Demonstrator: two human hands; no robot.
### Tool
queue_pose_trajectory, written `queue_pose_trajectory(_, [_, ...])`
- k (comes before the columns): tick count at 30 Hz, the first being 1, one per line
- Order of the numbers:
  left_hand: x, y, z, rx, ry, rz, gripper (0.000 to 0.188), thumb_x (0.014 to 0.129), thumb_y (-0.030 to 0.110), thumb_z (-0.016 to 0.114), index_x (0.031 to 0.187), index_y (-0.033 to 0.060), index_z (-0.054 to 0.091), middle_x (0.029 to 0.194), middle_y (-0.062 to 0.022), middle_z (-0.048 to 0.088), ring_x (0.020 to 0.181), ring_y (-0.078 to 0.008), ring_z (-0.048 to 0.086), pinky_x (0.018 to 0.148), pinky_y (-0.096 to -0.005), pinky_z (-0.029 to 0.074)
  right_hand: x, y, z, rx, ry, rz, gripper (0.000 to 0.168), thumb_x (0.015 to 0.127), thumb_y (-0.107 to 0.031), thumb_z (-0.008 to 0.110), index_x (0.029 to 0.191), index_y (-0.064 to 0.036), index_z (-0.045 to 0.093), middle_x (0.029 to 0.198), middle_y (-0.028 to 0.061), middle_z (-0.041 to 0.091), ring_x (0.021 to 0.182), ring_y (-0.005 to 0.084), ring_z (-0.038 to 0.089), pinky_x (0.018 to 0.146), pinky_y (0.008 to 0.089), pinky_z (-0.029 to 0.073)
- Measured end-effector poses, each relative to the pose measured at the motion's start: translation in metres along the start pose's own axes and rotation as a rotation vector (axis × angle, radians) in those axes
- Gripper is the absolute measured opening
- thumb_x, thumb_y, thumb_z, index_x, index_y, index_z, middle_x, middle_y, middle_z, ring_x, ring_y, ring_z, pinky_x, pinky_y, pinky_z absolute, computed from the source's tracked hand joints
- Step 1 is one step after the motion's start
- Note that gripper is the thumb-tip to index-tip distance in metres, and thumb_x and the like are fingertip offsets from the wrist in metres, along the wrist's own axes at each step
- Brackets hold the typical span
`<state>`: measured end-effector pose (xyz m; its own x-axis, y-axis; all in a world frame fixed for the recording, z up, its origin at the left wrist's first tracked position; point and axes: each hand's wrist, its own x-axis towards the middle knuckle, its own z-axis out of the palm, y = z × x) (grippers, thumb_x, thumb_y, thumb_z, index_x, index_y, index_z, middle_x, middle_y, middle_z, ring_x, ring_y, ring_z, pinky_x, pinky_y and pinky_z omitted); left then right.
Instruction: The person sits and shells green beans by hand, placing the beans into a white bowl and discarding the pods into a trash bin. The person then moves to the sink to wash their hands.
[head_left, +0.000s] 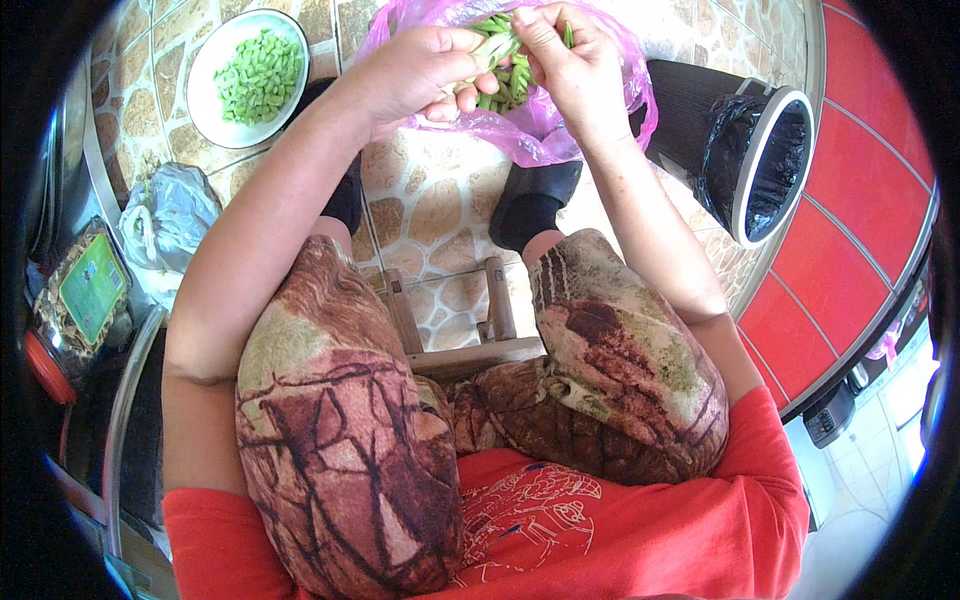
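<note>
My left hand (416, 75) and my right hand (574, 64) meet at the top of the view, pinching a pale green bean pod (495, 51) between them. The pod looks opened, though fingers cover part of it. Just beneath my hands lies a pink plastic bag (517, 141) with its mouth spread wide. Several green pods (516, 84) are inside it. To the left on the floor stands a white dark-rimmed bowl (201, 94), holding a heap of shelled green beans (259, 77).
A trash bin (679, 112) with a black liner leans at the right, beside red-tiled cabinetry (840, 240). A crumpled plastic bag (172, 214) and a red-lidded jar (82, 292) are at the left. Between my legs is a wooden stool (480, 356) on the stone-patterned floor (439, 217).
</note>
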<state>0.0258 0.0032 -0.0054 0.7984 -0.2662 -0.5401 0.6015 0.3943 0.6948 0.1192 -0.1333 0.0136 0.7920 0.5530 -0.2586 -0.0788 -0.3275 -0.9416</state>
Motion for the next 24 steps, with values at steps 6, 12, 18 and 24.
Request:
queue_pose_trajectory(6, [-0.049,0.026,-0.048,0.097,0.322,0.261,0.028,0.090,0.023,0.052,0.104,0.0005,0.061,0.078,0.0011,0.057,0.064,-0.0031,0.047,0.050,-0.0144,0.035,0.026,0.046,-0.043,0.374,-0.146,0.369,0.022,0.086,-0.024,0.060,0.083,-0.002,0.060,0.071,0.0049,0.063,0.054,0.0082,0.053,0.046,0.0228,0.040])
queue_pose_trajectory(12, [-0.077,-0.027,-0.115,0.191,0.948,0.180,0.040,0.092,0.036,0.045,0.109,0.0041,0.062,0.108,-0.0086,0.059,0.104,-0.0164,0.050,0.094,-0.0315,0.032,0.038,0.092,-0.016,-0.710,-0.467,0.211,0.017,0.086,-0.024,0.057,0.098,-0.011,0.061,0.081,0.0077,0.063,0.076,0.0186,0.062,0.065,0.0316,0.050])
queue_pose_trajectory(18, [-0.081,-0.017,-0.095,0.284,0.967,0.218,0.042,0.092,0.040,0.042,0.110,0.0076,0.062,0.122,-0.0115,0.053,0.118,-0.0190,0.044,0.103,-0.0322,0.024,0.033,0.110,0.000,-1.205,-0.489,-0.339,0.023,0.077,-0.023,0.061,0.100,-0.020,0.059,0.090,0.0101,0.059,0.081,0.0287,0.061,0.069,0.0385,0.051])
queue_pose_trajectory(24, [-0.060,0.023,-0.068,0.185,0.638,0.346,0.034,0.091,0.032,0.049,0.105,0.0044,0.063,0.099,-0.0066,0.063,0.091,-0.0096,0.057,0.080,-0.0232,0.044,0.036,0.106,-0.003,-1.189,-0.583,-0.355,0.025,0.076,-0.020,0.063,0.100,-0.017,0.058,0.091,0.0106,0.059,0.080,0.0285,0.062,0.069,0.0381,0.051])
